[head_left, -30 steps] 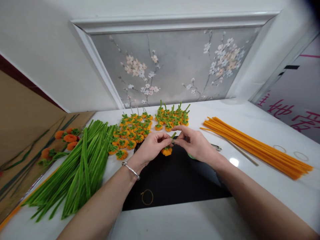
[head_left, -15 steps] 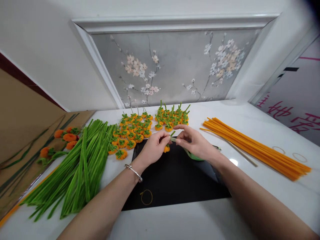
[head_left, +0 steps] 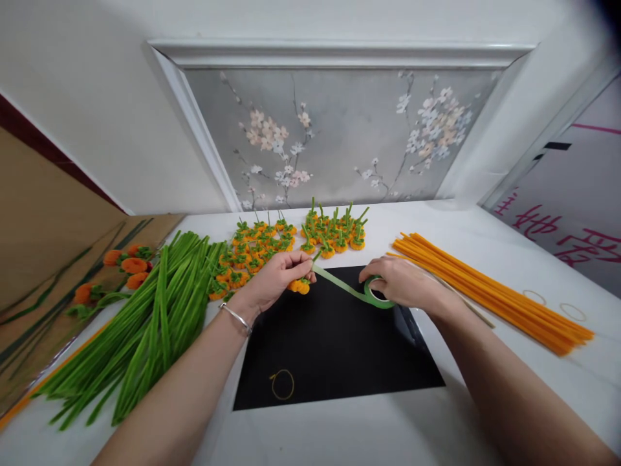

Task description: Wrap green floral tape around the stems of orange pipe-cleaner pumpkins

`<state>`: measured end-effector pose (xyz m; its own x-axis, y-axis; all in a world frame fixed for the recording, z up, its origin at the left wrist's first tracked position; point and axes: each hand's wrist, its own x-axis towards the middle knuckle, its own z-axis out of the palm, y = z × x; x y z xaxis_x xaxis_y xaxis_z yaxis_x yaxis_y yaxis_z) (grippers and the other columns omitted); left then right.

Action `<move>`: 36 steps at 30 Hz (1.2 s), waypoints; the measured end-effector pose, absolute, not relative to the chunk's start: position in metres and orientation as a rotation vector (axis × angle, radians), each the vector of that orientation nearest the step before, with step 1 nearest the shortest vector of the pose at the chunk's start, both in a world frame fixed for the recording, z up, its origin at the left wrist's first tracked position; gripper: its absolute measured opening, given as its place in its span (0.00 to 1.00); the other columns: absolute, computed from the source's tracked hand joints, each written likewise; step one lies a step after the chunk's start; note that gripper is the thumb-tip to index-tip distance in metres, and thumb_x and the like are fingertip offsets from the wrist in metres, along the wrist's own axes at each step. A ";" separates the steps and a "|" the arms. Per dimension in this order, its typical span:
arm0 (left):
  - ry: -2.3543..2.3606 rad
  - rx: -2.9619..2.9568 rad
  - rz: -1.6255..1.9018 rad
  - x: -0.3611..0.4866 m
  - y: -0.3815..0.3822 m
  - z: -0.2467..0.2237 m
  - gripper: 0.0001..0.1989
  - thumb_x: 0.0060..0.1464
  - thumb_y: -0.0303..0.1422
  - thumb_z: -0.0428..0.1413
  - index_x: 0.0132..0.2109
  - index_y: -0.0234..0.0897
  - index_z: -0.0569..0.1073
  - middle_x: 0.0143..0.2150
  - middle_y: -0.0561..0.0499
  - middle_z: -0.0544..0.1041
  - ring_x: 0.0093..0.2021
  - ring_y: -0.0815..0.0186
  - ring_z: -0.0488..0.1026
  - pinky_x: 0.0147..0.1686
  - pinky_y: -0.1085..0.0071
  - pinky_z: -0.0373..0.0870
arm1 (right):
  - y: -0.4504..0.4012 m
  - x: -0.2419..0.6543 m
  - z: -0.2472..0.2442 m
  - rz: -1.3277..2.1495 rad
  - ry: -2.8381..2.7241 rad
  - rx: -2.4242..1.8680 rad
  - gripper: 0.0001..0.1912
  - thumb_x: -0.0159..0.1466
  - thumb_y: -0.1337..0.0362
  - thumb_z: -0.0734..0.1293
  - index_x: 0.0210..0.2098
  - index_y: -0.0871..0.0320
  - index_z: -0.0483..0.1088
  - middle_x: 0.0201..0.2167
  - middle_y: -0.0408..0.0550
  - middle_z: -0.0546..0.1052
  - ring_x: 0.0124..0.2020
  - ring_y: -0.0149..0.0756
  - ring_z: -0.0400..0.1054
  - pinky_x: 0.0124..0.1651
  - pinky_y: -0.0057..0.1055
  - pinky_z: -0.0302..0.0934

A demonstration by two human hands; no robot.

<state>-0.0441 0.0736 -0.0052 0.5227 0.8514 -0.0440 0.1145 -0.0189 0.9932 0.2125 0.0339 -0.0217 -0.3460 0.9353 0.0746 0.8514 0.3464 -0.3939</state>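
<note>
Pinched in my left hand [head_left: 284, 275] is a small orange pipe-cleaner pumpkin [head_left: 299, 286] with a green stem sticking up past the fingertips. A pale green strip of floral tape [head_left: 339, 283] runs taut from that stem to the roll of green floral tape [head_left: 381, 292]. My right hand [head_left: 395, 279] grips the roll, with fingers at its hole and rim. Both hands are over a black mat [head_left: 339, 356]. Behind the left hand stand many similar orange pumpkins [head_left: 264, 243] with green tops, and a second group [head_left: 334, 230] with taller stems.
Green pipe cleaners [head_left: 145, 330] lie in a heap at left, beside orange flower-like pieces [head_left: 134, 265] on brown cardboard. Orange pipe cleaners [head_left: 495, 294] and a thin stick [head_left: 466, 301] lie at right near two rubber bands [head_left: 572, 312]. Another band [head_left: 282, 384] rests on the mat.
My hands have moved apart. The right one has gone down and right onto the tape roll, and the tape now stretches between them. The left hand with the pumpkin has shifted left.
</note>
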 end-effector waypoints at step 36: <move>0.725 1.724 0.618 -0.027 0.053 0.015 0.12 0.55 0.35 0.56 0.27 0.31 0.73 0.25 0.54 0.71 0.27 0.73 0.66 0.29 0.77 0.61 | 0.010 0.149 -0.008 1.052 -1.542 -0.915 0.08 0.59 0.61 0.69 0.38 0.57 0.70 0.26 0.42 0.75 0.28 0.31 0.69 0.33 0.29 0.63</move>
